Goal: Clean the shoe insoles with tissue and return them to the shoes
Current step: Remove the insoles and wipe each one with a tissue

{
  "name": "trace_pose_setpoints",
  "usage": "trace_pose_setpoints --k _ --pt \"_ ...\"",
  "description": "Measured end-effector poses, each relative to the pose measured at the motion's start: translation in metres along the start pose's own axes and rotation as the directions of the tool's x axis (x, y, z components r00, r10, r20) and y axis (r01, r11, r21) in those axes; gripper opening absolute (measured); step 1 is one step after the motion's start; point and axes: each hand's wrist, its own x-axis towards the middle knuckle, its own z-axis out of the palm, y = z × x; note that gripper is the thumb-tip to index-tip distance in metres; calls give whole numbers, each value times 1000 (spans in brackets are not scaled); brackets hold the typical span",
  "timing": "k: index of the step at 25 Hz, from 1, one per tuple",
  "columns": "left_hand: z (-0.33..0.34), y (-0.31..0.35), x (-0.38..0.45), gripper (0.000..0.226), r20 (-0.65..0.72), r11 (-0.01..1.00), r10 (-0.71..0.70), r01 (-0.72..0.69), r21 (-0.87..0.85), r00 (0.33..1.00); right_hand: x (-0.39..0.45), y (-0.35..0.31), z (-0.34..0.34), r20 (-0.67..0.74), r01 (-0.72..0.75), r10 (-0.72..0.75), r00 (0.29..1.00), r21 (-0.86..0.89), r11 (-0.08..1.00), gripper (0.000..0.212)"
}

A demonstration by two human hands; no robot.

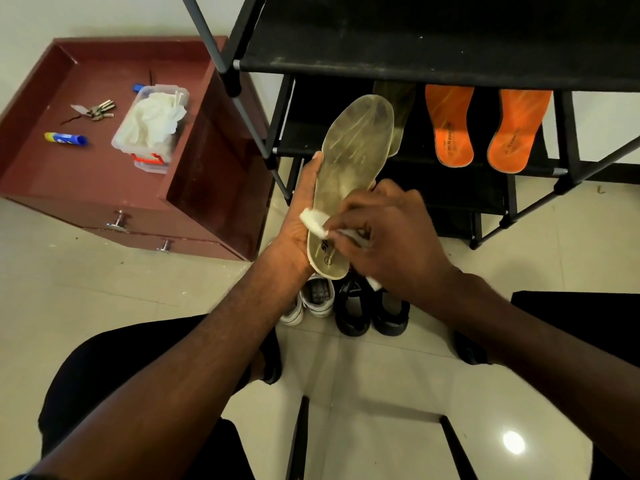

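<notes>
A worn beige insole (353, 161) stands up in the middle of the view, toe end away from me. My left hand (298, 223) grips its left edge near the heel. My right hand (388, 237) presses a white tissue (313, 223) against the heel part of the insole. A second beige insole (398, 109) leans on the black shoe rack (415, 46) behind it, and two orange insoles (450, 126) (517, 129) lean there on the right. On the floor below my hands stand white sneakers (317, 297) and black shoes (370, 313).
A dark red cabinet (194, 209) stands at left; on its top lie a clear box of tissues (150, 124), a bunch of keys (97, 110) and a blue and yellow tube (65, 139). My knees in black trousers sit at bottom left and right on pale floor tiles (86, 278).
</notes>
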Motion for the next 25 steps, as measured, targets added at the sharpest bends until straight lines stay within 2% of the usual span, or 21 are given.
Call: trace_pose_setpoints --k 2,3,4,5,7,8,9,10,11,12,13,14,15,16,17,18,20,22,25 --pt "13 5 4 57 110 988 -64 78 -130 992 5 7 -3 -147 -121 101 984 -135 984 16" --pt "22 9 -1 63 114 983 -61 79 -163 992 8 8 -4 -140 -137 120 983 -120 983 16" --pt "25 11 -2 64 79 989 -54 64 -135 995 9 5 -4 -88 -95 90 992 -46 994 16" --pt "22 10 -2 60 97 980 -68 85 -179 993 7 1 -5 -33 -31 32 999 33 999 16" --pt "20 11 -3 56 106 979 -59 79 -188 993 6 1 -8 12 29 -29 1000 -16 999 16" --pt "21 12 -4 58 98 981 -62 79 -179 993 8 7 -10 -32 -5 3 999 -88 996 16" --pt "16 9 -7 59 58 994 -1 8 -113 998 11 12 -13 -94 -57 43 995 -142 988 16" --pt "17 11 -12 58 2 1000 9 -8 -23 1000 12 13 -14 -112 -76 61 992 -131 988 15" --pt "10 6 -17 47 9 1000 6 -7 16 1000 11 8 -11 -63 -50 47 997 -54 997 14" --pt "1 -3 -16 27 39 998 -28 26 54 999 8 1 -7 16 -16 15 1000 76 997 13" --pt "-7 -6 -15 20 116 996 -91 91 1 989 5 -6 -6 109 -34 10 994 226 973 12" --pt "-4 -4 -22 31 120 990 -134 138 -27 984 3 -12 -9 195 -121 50 980 371 921 11" --pt "-1 -1 -21 32 176 993 -106 115 -41 979 3 -14 -15 260 -251 131 957 506 825 10" --pt "7 6 -15 37 190 994 -77 89 -55 979 6 -11 -21 297 -381 245 923 614 692 11" --pt "9 11 -6 50 138 998 -15 23 -61 990 9 -6 -29 333 -492 370 867 688 534 11" --pt "20 20 1 62 118 990 1 15 -137 993 13 -1 -37 384 -563 457 802 741 366 11" --pt "27 24 10 68 113 980 60 -37 -198 992 20 6 -46 506 -623 500 703 777 90 11" --pt "19 14 19 63 118 964 76 -42 -262 990 23 10 -48 584 -642 473 660 765 -49 15" --pt "12 15 23 54 135 943 84 -35 -331 987 25 12 -50 638 -649 454 622 744 -157 31"
